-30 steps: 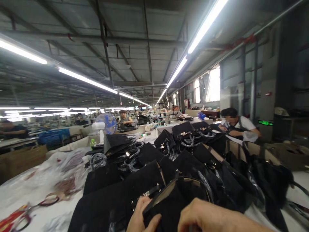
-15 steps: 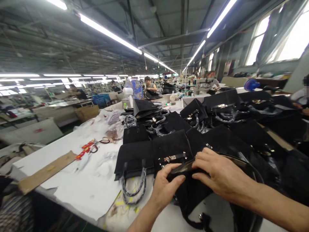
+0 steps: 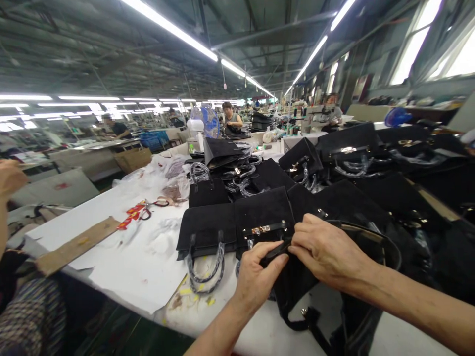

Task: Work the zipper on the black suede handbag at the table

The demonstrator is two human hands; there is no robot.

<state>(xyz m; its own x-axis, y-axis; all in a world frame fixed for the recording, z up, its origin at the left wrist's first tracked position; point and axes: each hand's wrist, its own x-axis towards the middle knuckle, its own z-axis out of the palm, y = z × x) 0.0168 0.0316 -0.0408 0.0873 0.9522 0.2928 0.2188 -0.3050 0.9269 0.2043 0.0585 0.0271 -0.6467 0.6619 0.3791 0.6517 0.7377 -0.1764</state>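
Observation:
Both my hands grip the open rim of a black suede handbag point(image 3: 297, 287) at the near edge of the white table point(image 3: 122, 267). My left hand point(image 3: 258, 274) pinches the rim from below, thumb and fingers closed on it. My right hand point(image 3: 328, 252) lies over the rim from the right, fingers curled onto the same edge. Just behind lies a flat black handbag with a gold clasp point(image 3: 263, 217) and one with plastic-wrapped handles point(image 3: 206, 237).
Many more black handbags point(image 3: 356, 148) are heaped across the table's right and far side. Red-handled scissors point(image 3: 135, 217), clear plastic wrap point(image 3: 156, 183) and a cardboard strip point(image 3: 74, 244) lie at left. A small fan point(image 3: 208, 123) stands behind. Another person's hand point(image 3: 9, 178) shows at far left; workers sit farther back.
The view has dropped from the ceiling and hall onto the table. My hands kept hold of the bag's rim, and they now sit a little closer together on it.

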